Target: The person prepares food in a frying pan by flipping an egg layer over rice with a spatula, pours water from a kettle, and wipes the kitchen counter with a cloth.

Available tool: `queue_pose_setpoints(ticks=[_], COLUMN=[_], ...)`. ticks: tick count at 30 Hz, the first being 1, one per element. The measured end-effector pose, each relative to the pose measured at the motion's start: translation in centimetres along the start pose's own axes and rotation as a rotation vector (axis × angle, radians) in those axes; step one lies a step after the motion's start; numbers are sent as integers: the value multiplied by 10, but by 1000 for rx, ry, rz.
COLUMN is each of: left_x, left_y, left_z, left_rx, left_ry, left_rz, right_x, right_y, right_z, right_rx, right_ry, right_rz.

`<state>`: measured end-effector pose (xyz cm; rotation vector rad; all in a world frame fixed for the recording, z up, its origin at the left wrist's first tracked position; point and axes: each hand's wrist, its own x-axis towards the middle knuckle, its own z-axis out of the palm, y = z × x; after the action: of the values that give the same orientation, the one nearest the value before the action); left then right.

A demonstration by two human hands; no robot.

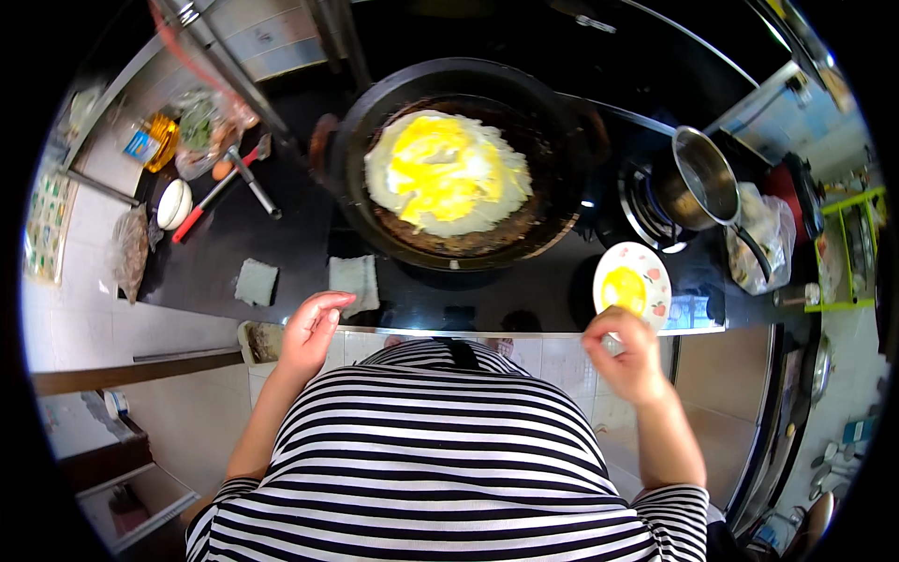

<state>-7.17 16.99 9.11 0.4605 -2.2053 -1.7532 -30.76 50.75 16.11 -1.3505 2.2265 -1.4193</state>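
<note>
A black wok (463, 260) with two side handles is in front of me, holding a pale flat pancake (383, 183) with yellow egg (449, 161) spread unevenly over its top. At the counter's front edge, my left hand (310, 334) is empty, fingers bent and thumb a little apart, beside a folded pale cloth (358, 277). My right hand (625, 358) is curled over the near rim of a white plate (652, 267) with a red pattern. Yellow egg (624, 286) lies on that plate. Whether the fingers grip the rim is hidden.
A saucepan (702, 183) is over the right burner (642, 211), its handle towards me. Beyond it lies a plastic bag (762, 242). A second cloth (256, 282), a red-handled tool (204, 211), an oil bottle (153, 142) and a white round object (174, 204) are on the left.
</note>
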Motion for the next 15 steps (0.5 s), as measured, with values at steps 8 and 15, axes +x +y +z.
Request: queue_pose_setpoints(ticks=[8, 15], left_x=[-68, -97], left_y=[-64, -78], left_z=[-97, -163], left_rx=[52, 147], left_ry=[83, 174], left_rz=[-106, -160], right_x=[13, 36], right_y=[1, -9], right_z=[167, 244], right_rx=[73, -4], right_ry=[-215, -217], right_rz=[202, 242])
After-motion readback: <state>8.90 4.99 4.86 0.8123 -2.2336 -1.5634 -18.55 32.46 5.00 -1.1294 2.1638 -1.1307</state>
